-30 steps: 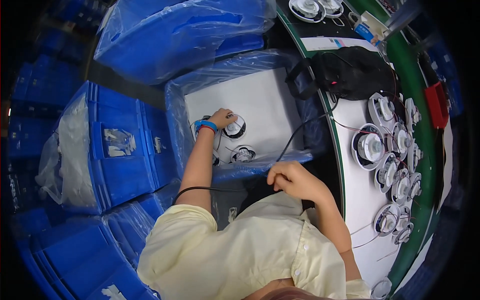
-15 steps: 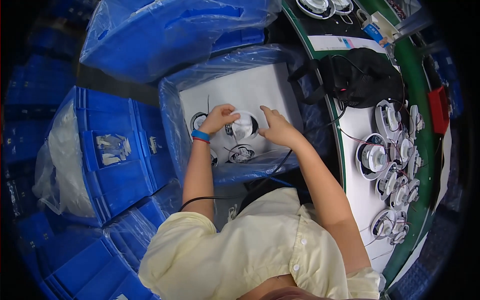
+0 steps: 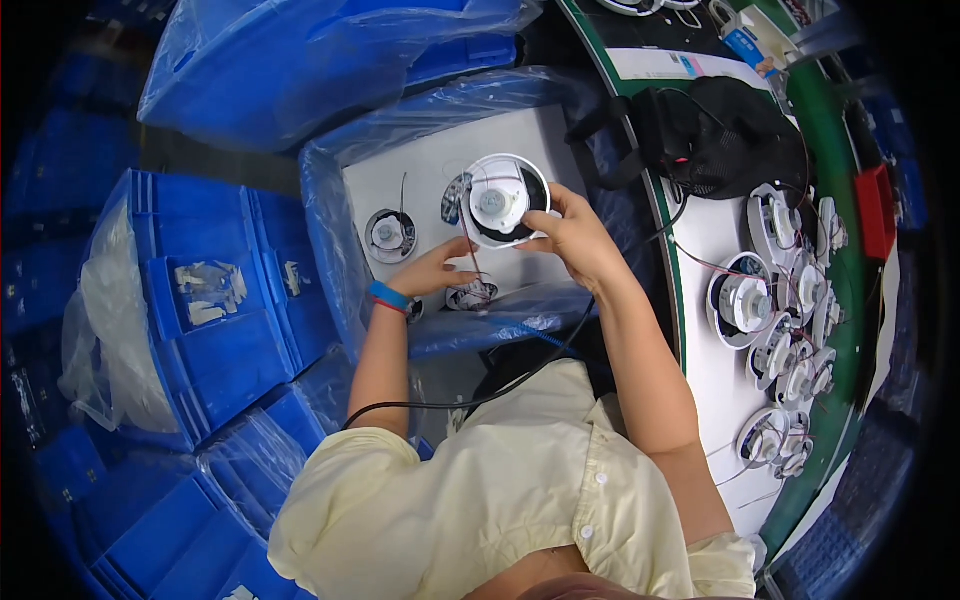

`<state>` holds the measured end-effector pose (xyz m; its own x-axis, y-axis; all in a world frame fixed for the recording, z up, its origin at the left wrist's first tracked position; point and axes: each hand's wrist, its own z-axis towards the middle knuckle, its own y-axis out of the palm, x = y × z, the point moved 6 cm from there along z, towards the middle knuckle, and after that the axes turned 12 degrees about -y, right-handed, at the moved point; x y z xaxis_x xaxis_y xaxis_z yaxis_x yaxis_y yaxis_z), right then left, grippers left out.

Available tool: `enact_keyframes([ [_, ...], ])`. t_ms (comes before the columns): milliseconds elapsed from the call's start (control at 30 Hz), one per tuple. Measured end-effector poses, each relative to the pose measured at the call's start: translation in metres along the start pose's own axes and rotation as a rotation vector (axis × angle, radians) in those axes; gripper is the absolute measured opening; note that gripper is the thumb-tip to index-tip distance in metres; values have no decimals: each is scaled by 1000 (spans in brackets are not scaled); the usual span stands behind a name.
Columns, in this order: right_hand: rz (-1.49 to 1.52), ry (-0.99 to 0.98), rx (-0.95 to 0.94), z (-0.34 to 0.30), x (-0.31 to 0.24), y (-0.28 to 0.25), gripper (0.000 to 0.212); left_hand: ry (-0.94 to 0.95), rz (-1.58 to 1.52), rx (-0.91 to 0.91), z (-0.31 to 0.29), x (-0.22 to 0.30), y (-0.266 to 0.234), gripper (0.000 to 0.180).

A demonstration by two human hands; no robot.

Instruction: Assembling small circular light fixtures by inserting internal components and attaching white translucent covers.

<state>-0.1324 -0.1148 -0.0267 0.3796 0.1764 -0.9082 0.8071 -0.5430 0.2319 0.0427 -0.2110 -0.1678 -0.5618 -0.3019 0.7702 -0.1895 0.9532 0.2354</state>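
And now the right hand (image 3: 580, 238) has it: thumb and fingers closed on the near right edge of a round white fixture (image 3: 494, 202), which sits over the white bottom of the plastic-lined box (image 3: 415, 185). Half a second ago that hand was only reaching in with fingers spread, while the left was at the fixture's rim; now the fixture is farther from the body, showing larger and turned face-on.

The left hand (image 3: 432, 272) has dropped back toward the near side, half open, thumb and forefinger apart, just beside a thin wire (image 3: 470, 240); whether a fingertip touches that wire is hard to tell from here.

A second fixture (image 3: 390, 236) lies at the box's left, with more fixtures (image 3: 745, 303) crowded along the surface (image 3: 706, 405) at right.
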Motion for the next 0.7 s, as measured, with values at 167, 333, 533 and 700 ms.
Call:
enact_keyframes([
  [167,120,-101,36,-17,-32,6,38,-229,980,549,39,-66,-11,34],
  [333,213,-237,-5,-34,-61,9,40,-238,1237,380,47,-67,-3,32],
  [533,317,-376,-11,-85,-107,-14,42,-56,1031,322,58,-81,-25,25],
  [700,372,-599,152,-148,-149,-66,41,-133,980,334,46,-45,-3,21],
])
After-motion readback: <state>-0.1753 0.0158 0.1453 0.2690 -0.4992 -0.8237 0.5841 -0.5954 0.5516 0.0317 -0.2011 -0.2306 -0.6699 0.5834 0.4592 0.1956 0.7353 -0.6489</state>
